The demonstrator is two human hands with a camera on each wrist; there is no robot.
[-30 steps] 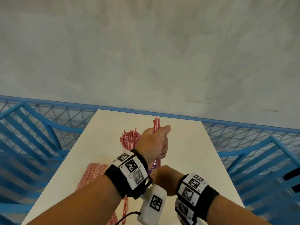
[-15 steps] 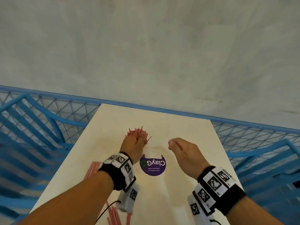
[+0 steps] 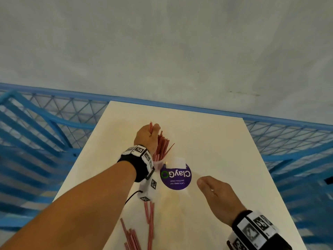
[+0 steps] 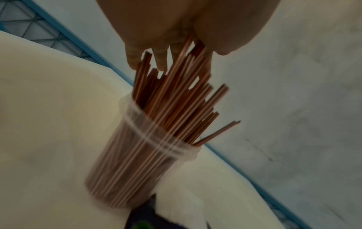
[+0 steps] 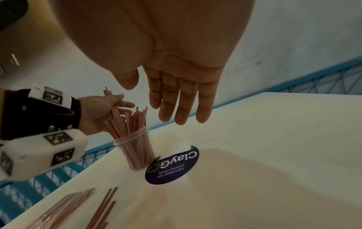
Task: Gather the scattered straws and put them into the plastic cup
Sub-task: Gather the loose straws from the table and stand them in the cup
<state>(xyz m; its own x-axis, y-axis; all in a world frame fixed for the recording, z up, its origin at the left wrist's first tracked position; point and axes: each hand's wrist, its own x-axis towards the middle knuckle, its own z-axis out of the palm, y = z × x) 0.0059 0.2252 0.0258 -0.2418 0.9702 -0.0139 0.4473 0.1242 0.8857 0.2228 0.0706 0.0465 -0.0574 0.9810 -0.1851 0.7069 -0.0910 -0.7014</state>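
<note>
A clear plastic cup point(image 5: 137, 148) stands on the white table point(image 3: 216, 141), packed with thin red-striped straws point(image 5: 137, 117) that fan out above its rim. My left hand point(image 3: 153, 129) hovers over the cup and pinches a small bunch of straws point(image 5: 113, 106) whose lower ends reach into it. In the left wrist view the fingers point(image 4: 156, 51) close on the straw tops point(image 4: 176, 96) above the cup point(image 4: 141, 155). My right hand point(image 3: 212, 192) floats to the right of the cup, fingers point(image 5: 176, 100) straight and holding nothing. In the head view my left wrist hides most of the cup point(image 3: 158, 164).
A round purple ClayGo sticker point(image 3: 175, 175) lies flat just right of the cup. Loose straws point(image 3: 149, 219) lie near the table's front left, with more beside them point(image 5: 64, 206). Blue mesh railing point(image 3: 54, 114) surrounds the table, with a grey floor beyond.
My left hand, which gripped a thick bundle over the cup, now pinches only a few straws. My right hand left the cup and drew back to the right and nearer me.
</note>
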